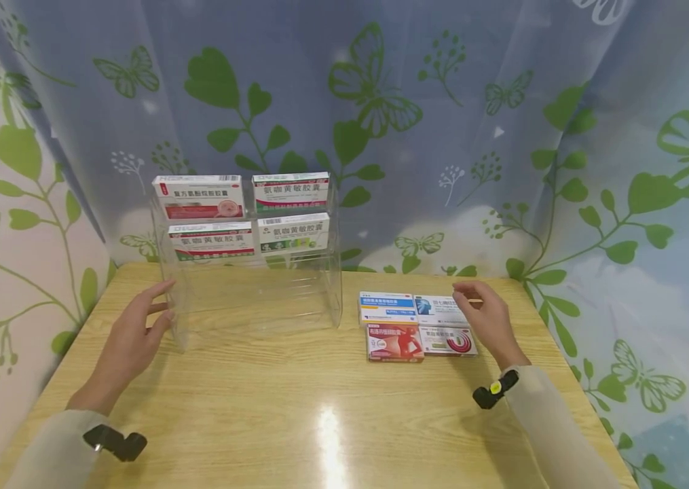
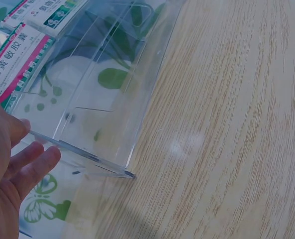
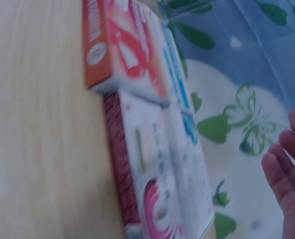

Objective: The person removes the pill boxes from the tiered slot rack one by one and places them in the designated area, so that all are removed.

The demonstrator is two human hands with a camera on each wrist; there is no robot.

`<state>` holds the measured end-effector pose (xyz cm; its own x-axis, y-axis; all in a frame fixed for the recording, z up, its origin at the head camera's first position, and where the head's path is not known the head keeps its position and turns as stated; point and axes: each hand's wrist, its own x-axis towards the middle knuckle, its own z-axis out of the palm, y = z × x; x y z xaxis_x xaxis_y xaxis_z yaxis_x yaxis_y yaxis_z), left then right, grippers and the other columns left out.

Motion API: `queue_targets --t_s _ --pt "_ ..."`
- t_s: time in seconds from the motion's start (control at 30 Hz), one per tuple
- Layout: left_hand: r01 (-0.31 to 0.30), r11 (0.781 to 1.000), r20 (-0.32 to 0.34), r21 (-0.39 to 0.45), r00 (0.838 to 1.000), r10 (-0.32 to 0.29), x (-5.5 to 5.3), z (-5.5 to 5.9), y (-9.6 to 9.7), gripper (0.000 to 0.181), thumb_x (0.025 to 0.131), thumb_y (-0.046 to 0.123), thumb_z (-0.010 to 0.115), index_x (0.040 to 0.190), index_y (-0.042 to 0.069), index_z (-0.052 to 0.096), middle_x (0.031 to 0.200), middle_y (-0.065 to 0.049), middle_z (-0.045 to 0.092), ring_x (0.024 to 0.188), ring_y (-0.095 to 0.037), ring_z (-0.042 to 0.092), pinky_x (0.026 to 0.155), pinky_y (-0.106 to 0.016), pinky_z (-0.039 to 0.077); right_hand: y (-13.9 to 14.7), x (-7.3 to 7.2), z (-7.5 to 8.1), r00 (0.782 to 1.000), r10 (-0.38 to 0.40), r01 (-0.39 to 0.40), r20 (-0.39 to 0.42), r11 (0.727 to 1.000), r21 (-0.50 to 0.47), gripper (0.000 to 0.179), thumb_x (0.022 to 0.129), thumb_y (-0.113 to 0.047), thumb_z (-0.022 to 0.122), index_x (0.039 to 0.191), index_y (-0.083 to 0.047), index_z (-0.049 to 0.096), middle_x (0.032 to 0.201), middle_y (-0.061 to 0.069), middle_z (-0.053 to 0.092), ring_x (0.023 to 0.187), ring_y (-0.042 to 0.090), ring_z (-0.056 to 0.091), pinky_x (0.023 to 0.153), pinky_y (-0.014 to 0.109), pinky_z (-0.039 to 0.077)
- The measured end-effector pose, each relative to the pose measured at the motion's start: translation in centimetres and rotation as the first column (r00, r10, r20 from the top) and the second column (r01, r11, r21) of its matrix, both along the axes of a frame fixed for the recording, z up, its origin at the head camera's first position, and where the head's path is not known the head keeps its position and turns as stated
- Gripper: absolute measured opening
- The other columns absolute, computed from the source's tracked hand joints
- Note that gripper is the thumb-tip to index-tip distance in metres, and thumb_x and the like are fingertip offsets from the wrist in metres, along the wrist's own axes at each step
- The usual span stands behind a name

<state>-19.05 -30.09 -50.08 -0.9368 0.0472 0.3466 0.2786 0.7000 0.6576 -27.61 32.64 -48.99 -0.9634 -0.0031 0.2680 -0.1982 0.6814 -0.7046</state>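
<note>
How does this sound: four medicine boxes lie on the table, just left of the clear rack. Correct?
One thing's off: the four medicine boxes lie on the table to the right of the clear rack, as the head view shows.

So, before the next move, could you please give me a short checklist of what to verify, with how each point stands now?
1. Clear rack standing upright on the table: ok.
2. Shelved boxes seated, fronts facing out: ok, two rows of two in the rack's upper part.
3. Loose boxes lying flat: ok, four grouped beside the rack.
4. Left hand firmly steadying the rack: cannot tell; its fingers are at the rack's side.
5. Right hand holding a box: not ok, it holds nothing.
</note>
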Motion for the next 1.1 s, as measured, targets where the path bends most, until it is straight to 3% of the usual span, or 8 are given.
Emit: queue_targets --t_s 0.37,0.77,1.1 --pt "-0.005 1.0 -0.013 0.001 1.0 0.005 0.0 0.0 0.0 0.06 0.112 0.002 0.057 0.168 0.008 0.039 0.161 -0.034 0.045 0.127 -0.057 0.063 0.092 -0.071 0.061 -7.2 -3.9 5.4 0.984 0.145 -0.152 -0.107 0.987 -0.057 0.029 0.11 -0.021 0.069 0.134 -0.007 0.071 0.132 0.013 0.073 0.121 0.031 0.07 0.108 0.051 0.06" --pt "0.001 1.0 -0.007 -0.003 1.0 -0.001 0.0 0.2 0.0 0.06 0.112 0.001 0.057 0.168 0.008 0.038 0.162 -0.035 0.044 0.127 -0.058 0.063 0.091 -0.071 0.061 -15.1 -6.6 10.0 0.933 0.312 -0.328 -0.177 0.942 -0.072 0.029 0.108 -0.017 0.071 0.134 -0.003 0.072 0.129 0.015 0.075 0.121 0.031 0.071 0.109 0.048 0.061" --pt "-0.004 1.0 -0.003 -0.005 1.0 0.004 0.0 0.0 0.1 0.06 0.112 0.003 0.057 0.169 0.01 0.038 0.161 -0.035 0.044 0.127 -0.058 0.062 0.092 -0.073 0.06 -21.0 -7.1 12.3 0.891 0.435 -0.444 -0.132 0.894 -0.05 0.03 0.109 -0.017 0.069 0.136 -0.003 0.07 0.133 0.015 0.073 0.125 0.03 0.07 0.114 0.048 0.06"
